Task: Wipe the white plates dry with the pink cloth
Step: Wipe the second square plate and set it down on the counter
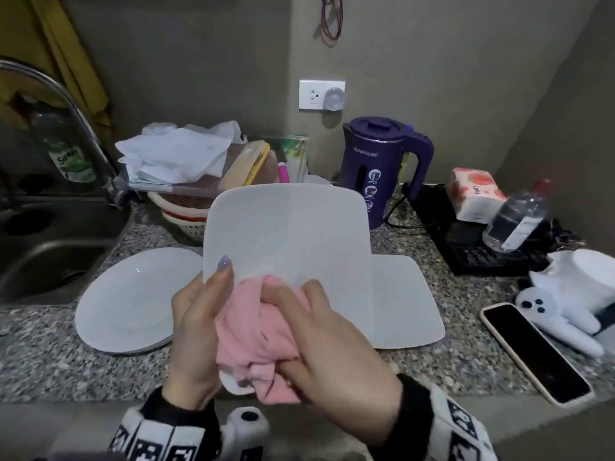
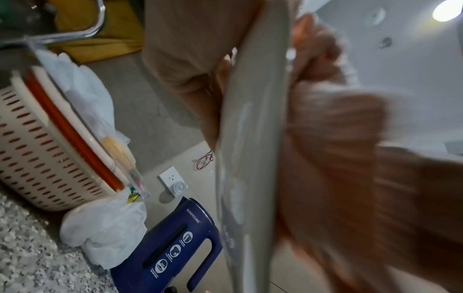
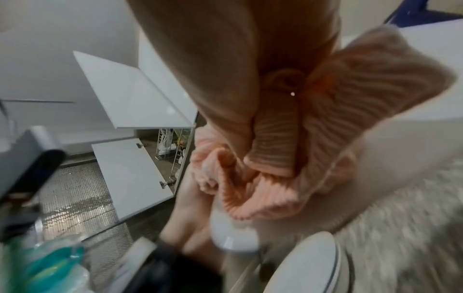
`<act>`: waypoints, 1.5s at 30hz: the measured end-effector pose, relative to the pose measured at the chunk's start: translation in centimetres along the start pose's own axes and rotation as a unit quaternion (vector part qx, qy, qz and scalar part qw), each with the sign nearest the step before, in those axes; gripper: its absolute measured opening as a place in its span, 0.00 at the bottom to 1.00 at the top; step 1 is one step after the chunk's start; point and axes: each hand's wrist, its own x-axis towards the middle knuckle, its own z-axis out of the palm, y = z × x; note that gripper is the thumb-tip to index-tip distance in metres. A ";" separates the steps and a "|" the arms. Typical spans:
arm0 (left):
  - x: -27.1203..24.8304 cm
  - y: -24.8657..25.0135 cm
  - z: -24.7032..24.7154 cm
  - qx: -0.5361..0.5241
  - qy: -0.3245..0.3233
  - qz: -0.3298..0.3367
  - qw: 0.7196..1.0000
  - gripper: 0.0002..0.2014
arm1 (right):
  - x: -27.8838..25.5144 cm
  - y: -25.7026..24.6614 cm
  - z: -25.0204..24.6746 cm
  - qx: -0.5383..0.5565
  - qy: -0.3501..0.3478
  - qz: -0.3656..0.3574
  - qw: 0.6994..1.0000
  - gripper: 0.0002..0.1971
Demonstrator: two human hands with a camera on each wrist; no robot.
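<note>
Head view: I hold a square white plate (image 1: 286, 234) tilted up above the granite counter (image 1: 43, 357), its near edge toward me. My left hand (image 1: 196, 331) grasps the plate's near left edge, thumb (image 1: 221, 277) lying on the upper face and the remaining fingers hidden behind. My right hand (image 1: 319, 341) clenches the bunched pink cloth (image 1: 256, 334) and presses it against the plate's near edge, the cloth wrapping over the rim.

Left wrist view: the plate appears edge-on, with the cloth a blurred mass on one face and my fingers on the other. Right wrist view: the ribbed cloth is gathered inside my curled fingers (image 3: 225, 83); the rest is blurred.

On the counter, a round white plate (image 1: 133, 301) lies flat to the left, just beside the sink (image 1: 50, 247). A second square white plate (image 1: 406, 304) lies flat to the right, partly hidden under the held one.

Behind stand a purple electric kettle (image 1: 379, 168), a slotted plastic basket (image 1: 183, 211) holding crumpled white plastic bags (image 1: 176, 158), and a dish-soap bottle (image 1: 66, 151) by the tap (image 1: 66, 104). At right lie a smartphone (image 1: 535, 352), a white plush toy (image 1: 572, 307), a tissue pack (image 1: 472, 194) and a clear bottle (image 1: 519, 217).
</note>
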 end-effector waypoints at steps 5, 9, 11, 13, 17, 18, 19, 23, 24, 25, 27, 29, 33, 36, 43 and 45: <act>0.0 0.6 0.1 -0.002 0.018 0.020 1.000 0.20 | 3.0 5.5 -4.4 -0.059 0.181 0.128 0.973 0.37; 0.2 0.7 0.5 0.006 -0.015 0.019 1.000 0.14 | 2.0 1.5 -2.6 0.022 0.126 0.010 0.992 0.35; 0.2 0.7 0.4 0.014 -0.010 0.031 0.999 0.15 | 2.7 -0.2 -2.4 0.012 0.118 -0.047 0.992 0.33; 0.1 0.9 0.5 0.008 -0.001 0.016 1.000 0.15 | 4.0 0.4 -4.3 0.032 0.167 -0.007 0.985 0.35; 0.0 1.4 0.9 -0.003 -0.013 0.009 1.000 0.13 | 3.9 4.5 -6.2 -0.036 0.239 0.092 0.966 0.33; 0.1 1.4 0.9 0.006 -0.015 0.016 1.000 0.12 | 3.3 3.9 -5.3 -0.017 0.209 0.065 0.976 0.33; 0.2 1.4 1.0 0.027 -0.018 0.027 0.999 0.12 | 2.7 2.4 -4.0 0.016 0.170 0.023 0.985 0.33; 0.2 1.4 0.9 0.062 -0.013 0.047 0.997 0.13 | 3.5 0.2 -2.5 0.028 0.141 -0.048 0.988 0.36; 0.1 1.5 1.0 0.048 -0.009 0.040 0.998 0.16 | 4.2 1.3 -3.5 0.009 0.167 -0.027 0.985 0.37; -0.1 1.7 1.1 0.038 -0.002 0.035 0.999 0.21 | 4.8 2.7 -4.7 -0.011 0.194 0.014 0.981 0.36; -0.2 1.9 1.1 0.019 0.006 0.031 0.999 0.23 | 4.9 5.7 -6.4 -0.058 0.229 0.118 0.965 0.34; -0.3 1.8 1.3 0.011 0.006 0.029 1.000 0.17 | 3.8 6.5 -5.5 -0.087 0.225 0.156 0.958 0.33; -0.4 0.9 0.6 0.050 -0.001 0.019 0.999 0.19 | 1.9 1.5 -0.5 0.052 0.119 -0.019 0.991 0.39; -0.8 1.0 0.5 0.030 -0.003 0.000 1.000 0.16 | 3.8 1.5 -1.8 0.006 0.174 -0.042 0.984 0.38; -1.3 2.5 -0.4 0.008 0.016 0.003 1.000 0.13 | 1.9 10.1 -5.4 0.279 0.250 0.076 0.924 0.34; -1.1 3.2 0.0 0.005 0.013 0.019 1.000 0.13 | -0.1 10.4 -3.8 0.533 0.222 0.097 0.811 0.33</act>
